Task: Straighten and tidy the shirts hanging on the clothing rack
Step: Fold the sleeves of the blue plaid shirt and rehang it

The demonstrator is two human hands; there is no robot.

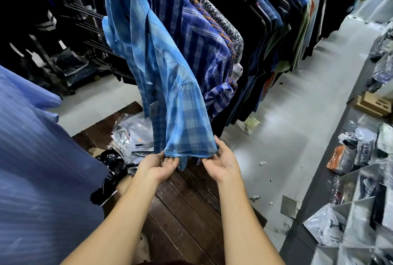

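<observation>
Head view: left hand [158, 163] and right hand [221, 161] are pinching the light blue plaid shirt's sleeve hem [190, 155]; pulling evenly downward should be smoothing it flat.

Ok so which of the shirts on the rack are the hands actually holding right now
The light blue plaid shirt at the near end of the row. Left hand and right hand pinch its sleeve hem; the darker blue plaid shirt behind hangs untouched.
</observation>
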